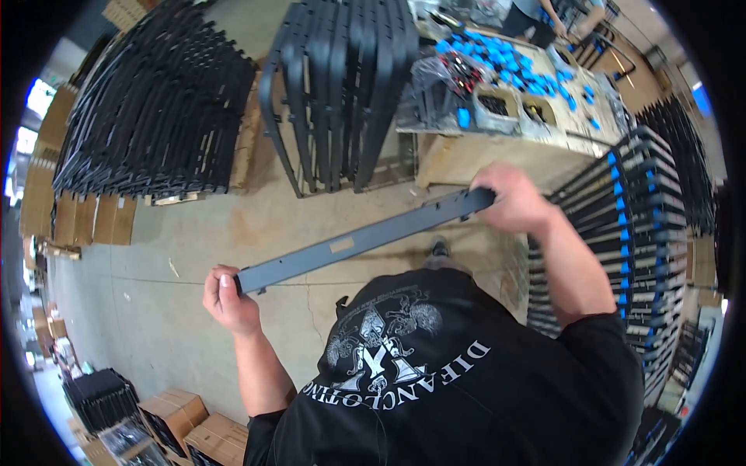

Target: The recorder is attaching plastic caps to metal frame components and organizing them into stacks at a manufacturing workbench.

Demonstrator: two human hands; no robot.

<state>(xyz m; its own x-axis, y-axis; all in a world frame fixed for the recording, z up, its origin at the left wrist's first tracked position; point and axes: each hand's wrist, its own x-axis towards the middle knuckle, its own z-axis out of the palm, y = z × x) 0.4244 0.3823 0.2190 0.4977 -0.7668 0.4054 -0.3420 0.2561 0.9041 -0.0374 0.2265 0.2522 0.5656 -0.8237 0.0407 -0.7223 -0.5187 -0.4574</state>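
A long, flat dark-grey bar (373, 239) with a small rectangular cutout near its middle is held up in front of my body. It slants upward from left to right. My left hand (231, 298) grips its black left end, thumb on top. Around the other end, my right hand (509, 198) is closed, with a black end piece showing by the fingers. Small black tabs stick out along the bar's edges. Below it are the concrete floor and one of my shoes (440, 248).
Black tubular frames (338, 93) stand ahead, beside a large stack of black frames (159, 109) at left. A workbench (458, 159) holds blue parts (513, 62) and bins (497, 116). More frames with blue pieces (622, 210) stand at right. Cardboard boxes (172, 412) sit lower left. Another person (536, 15) works beyond.
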